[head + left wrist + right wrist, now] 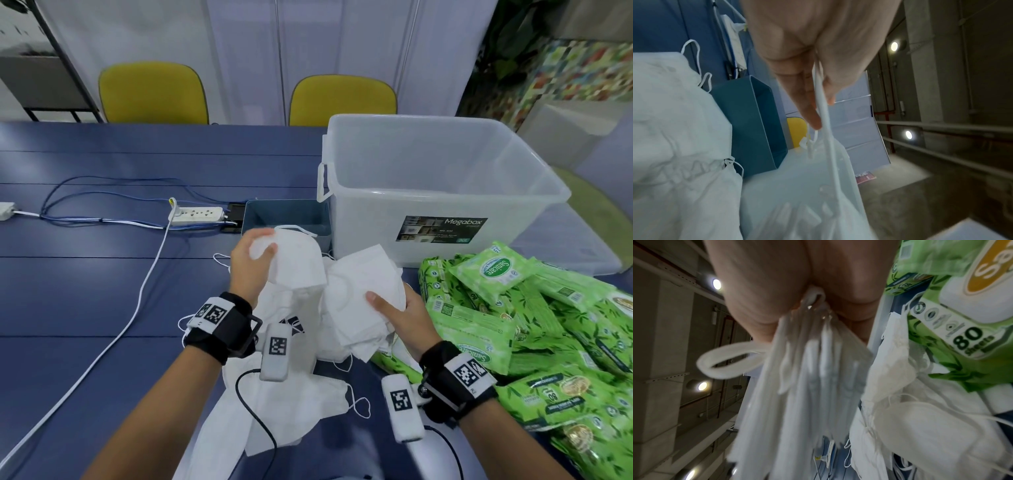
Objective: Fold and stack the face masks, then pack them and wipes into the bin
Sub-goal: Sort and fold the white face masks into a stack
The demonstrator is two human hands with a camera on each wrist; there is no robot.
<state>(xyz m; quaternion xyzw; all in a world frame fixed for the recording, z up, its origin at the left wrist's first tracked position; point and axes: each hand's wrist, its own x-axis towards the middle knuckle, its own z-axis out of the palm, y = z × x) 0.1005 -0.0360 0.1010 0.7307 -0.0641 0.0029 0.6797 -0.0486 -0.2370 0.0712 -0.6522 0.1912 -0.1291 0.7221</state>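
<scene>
The left hand (247,265) pinches one folded mask (294,258) — probably to add it to the stack (359,301) the right hand (406,317) grips.

left hand (247,266): raised, fingers pinching | right hand (402,317): lower, thumb on top, gripping | wrists apart
</scene>
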